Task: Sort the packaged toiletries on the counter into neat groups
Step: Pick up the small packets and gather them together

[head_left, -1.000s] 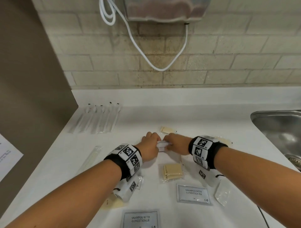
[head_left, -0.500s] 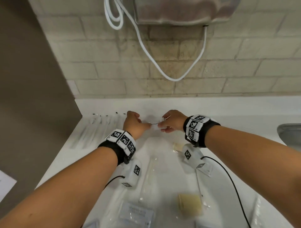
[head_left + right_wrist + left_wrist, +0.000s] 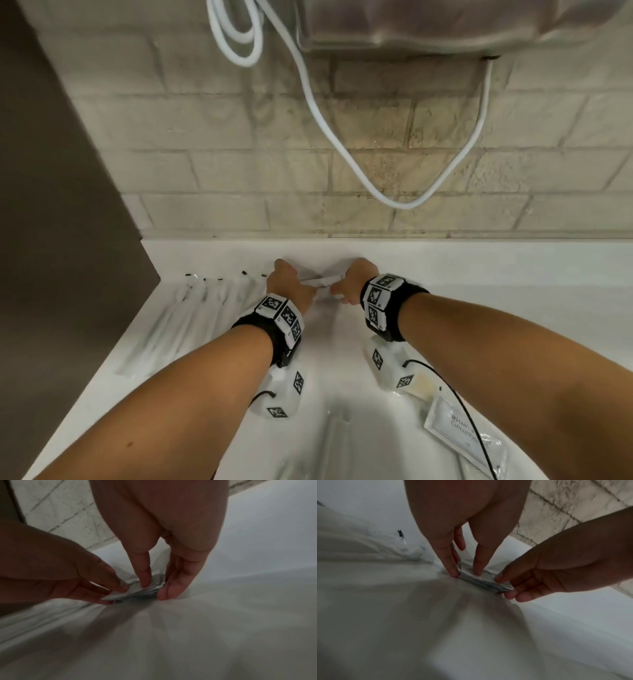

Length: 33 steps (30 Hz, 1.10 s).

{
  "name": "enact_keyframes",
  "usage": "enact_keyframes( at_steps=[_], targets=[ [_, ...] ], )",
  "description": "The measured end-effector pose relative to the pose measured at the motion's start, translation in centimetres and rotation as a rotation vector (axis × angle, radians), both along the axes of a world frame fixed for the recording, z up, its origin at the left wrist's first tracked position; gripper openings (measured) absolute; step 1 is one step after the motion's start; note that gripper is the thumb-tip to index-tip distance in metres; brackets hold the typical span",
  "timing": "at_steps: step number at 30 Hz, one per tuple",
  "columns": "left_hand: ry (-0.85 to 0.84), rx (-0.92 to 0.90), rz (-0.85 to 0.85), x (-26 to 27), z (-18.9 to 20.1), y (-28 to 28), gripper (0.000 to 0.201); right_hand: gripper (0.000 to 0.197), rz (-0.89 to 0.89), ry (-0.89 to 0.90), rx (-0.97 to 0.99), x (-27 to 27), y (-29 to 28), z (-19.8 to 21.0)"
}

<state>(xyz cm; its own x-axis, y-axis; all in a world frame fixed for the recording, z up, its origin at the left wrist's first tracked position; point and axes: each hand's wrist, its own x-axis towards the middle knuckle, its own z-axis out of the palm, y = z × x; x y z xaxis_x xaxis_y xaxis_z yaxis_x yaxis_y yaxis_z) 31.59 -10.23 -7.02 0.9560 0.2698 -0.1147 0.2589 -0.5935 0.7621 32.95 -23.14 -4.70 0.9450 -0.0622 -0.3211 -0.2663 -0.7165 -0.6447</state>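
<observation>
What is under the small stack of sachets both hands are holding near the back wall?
Only bare white counter shows under the sachet stack; its lower edge looks down on it. Fingers of the left hand and right hand cover the ends.

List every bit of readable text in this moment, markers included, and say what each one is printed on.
"SHAM… / CONDI…": partial print on the flat sachet at the counter's near right, the rest cut off by a black cable.
Small dark print on the top white packet of the stack that the left hand and right hand pinch: too blurred to read.
Wristbands carry square black-and-white code markers only, no words.
</observation>
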Motion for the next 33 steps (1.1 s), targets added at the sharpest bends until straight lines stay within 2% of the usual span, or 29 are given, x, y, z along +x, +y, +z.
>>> enact_keyframes(
  at_steps=[1,4,9,14,17,22,25,28,33],
  targets=[
    [0.004,0.025,-0.008,0.3,-0.1,0.0,0.048,0.02,-0.011,-0.014,-0.033,0.1,0.1,-0.1],
    [0.017,0.082,-0.031,0.8,-0.3,0.1,0.046,0.032,-0.013,-0.047,-0.115,0.3,0.0,-0.9],
    [0.02,0.129,-0.038,0.7,-0.3,0.3,0.053,0.04,-0.023,-0.065,-0.167,0.2,-0.4,-1.0],
    [0.031,0.176,-0.141,0.5,0.0,0.7,0.033,0.031,-0.042,-0.075,-0.143,0.3,-0.3,-1.0],
    [0.071,0.206,-0.166,0.5,0.5,0.7,0.038,0.038,-0.049,-0.073,-0.17,0.3,-0.2,-0.6],
    [0.15,0.267,-0.2,0.8,0.9,0.6,0.045,0.025,-0.016,-0.071,-0.159,0.4,0.3,-0.2],
    [0.159,0.284,-0.194,1.2,0.7,0.7,0.047,0.037,0.022,-0.04,-0.178,0.4,0.4,0.0],
    [0.152,0.284,-0.192,1.5,0.8,0.7,0.052,0.037,0.07,-0.041,-0.254,0.4,0.2,-0.1],
    [0.134,0.301,-0.206,1.9,0.9,0.9,0.041,0.032,0.101,-0.086,-0.303,0.7,0.3,-0.3]
  ],
)
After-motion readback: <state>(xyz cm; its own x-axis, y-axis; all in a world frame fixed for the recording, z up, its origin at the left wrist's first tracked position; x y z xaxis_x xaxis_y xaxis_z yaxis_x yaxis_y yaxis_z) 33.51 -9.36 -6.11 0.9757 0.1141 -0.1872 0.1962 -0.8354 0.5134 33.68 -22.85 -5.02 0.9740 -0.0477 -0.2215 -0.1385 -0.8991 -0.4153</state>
